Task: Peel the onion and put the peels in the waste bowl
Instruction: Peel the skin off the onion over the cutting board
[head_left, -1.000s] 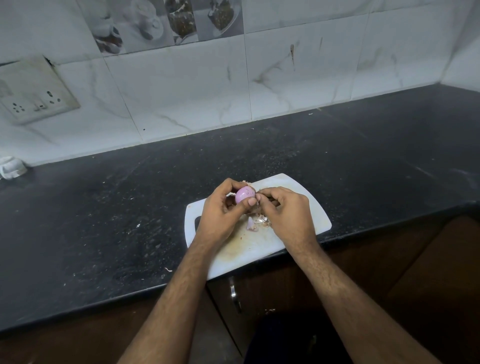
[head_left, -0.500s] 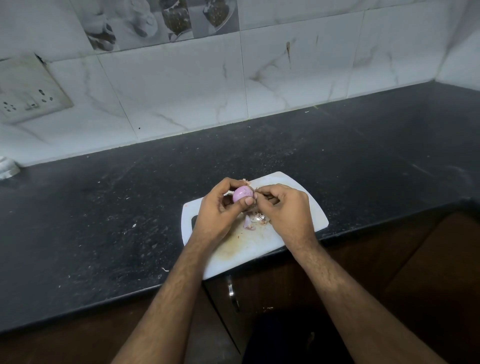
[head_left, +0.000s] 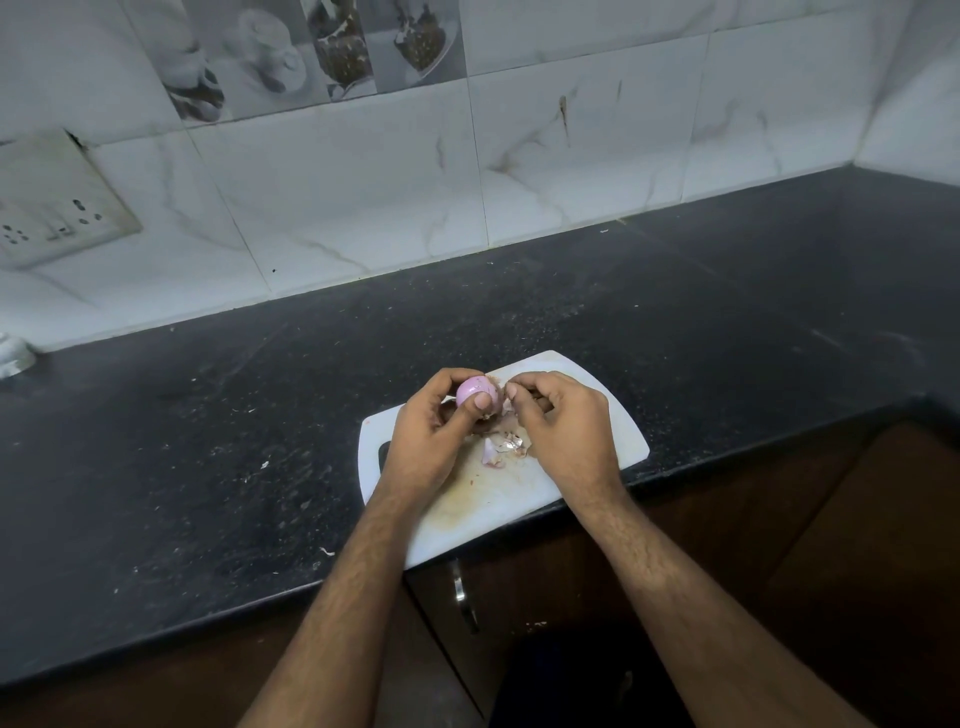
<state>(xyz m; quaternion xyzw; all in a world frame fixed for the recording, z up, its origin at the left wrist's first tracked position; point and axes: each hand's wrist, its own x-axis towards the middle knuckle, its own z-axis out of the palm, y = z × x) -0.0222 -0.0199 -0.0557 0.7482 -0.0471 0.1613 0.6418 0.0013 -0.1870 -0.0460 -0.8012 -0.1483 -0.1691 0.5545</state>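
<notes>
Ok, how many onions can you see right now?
1. The onion is held in the left hand above the cutting board, with the right hand picking at its side. More could be hidden behind the hands.

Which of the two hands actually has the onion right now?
The left hand: its thumb and fingers wrap the pink onion above the cutting board. The right hand only pinches at skin beside it.
</notes>
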